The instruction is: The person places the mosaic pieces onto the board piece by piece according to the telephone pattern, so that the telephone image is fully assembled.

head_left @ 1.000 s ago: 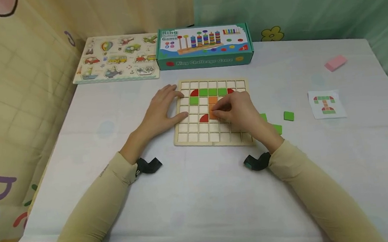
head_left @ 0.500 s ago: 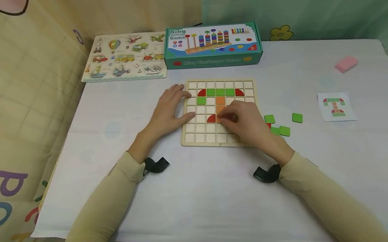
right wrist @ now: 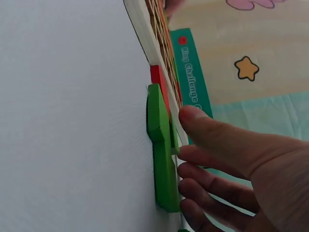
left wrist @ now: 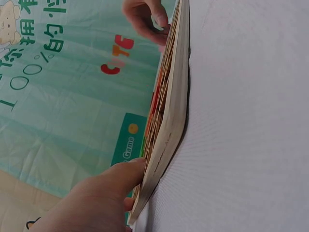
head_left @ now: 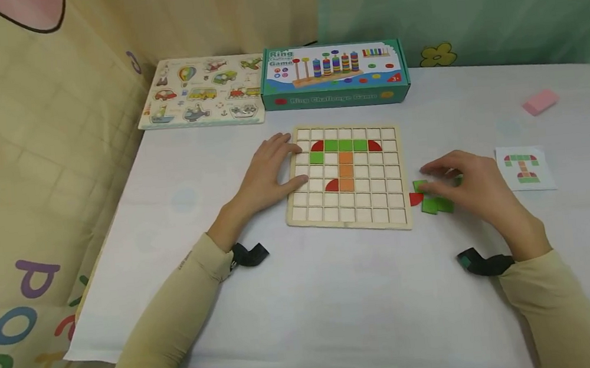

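A wooden grid board point(head_left: 349, 225) lies on the table in the head view. Set in it are green squares point(head_left: 345, 145), red quarter-circles point(head_left: 332, 186) and a column of orange squares point(head_left: 346, 171). My left hand point(head_left: 268, 172) rests at the board's left side, thumb and fingertips touching its edge; the left wrist view shows the thumb point(left wrist: 129, 174) against the rim. Right of the board, my right hand point(head_left: 482, 189) hovers over loose green tiles point(head_left: 429, 206), thumb and fingers apart. In the right wrist view its fingertips are close beside the green tiles point(right wrist: 165, 179); contact is unclear.
A loose red piece point(head_left: 415, 199) lies by the board's right edge. Farther right are a pattern card point(head_left: 545, 180) and a pink block point(head_left: 540, 102). At the back sit a vehicle puzzle board point(head_left: 201, 92) and a green Ring Challenge Game box point(head_left: 337, 97).
My right hand has left the board and moved right to the loose tiles, leaving the lowest orange square in view beside the red quarter-circle. The left hand stays at the board's edge.
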Demonstrator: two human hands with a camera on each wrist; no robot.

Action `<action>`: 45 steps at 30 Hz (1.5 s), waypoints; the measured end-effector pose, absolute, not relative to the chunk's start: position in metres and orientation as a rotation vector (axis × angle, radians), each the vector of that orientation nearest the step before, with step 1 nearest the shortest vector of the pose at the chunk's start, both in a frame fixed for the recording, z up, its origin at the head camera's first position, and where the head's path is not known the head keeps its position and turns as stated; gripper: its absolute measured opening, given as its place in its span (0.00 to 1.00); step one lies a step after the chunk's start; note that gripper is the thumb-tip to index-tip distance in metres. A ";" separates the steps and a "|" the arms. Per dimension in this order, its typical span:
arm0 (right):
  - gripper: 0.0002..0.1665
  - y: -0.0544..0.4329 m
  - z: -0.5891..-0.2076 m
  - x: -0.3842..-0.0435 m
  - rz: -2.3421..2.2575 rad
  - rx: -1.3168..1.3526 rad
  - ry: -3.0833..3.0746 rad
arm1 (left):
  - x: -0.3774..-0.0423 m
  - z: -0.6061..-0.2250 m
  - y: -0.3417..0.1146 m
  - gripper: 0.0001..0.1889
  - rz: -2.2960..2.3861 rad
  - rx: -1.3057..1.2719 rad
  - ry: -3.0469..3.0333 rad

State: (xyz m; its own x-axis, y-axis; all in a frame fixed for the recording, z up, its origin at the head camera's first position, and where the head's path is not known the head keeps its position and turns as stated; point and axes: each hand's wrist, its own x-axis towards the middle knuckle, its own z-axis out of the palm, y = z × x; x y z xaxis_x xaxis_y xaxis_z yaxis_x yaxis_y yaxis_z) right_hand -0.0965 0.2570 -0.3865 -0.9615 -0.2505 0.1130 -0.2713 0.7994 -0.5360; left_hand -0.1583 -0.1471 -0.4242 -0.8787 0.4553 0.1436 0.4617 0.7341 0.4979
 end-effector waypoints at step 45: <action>0.12 0.256 -0.399 -0.094 1.071 0.342 -2.957 | -0.162 -0.424 -0.148 0.31 -0.874 -0.770 -2.918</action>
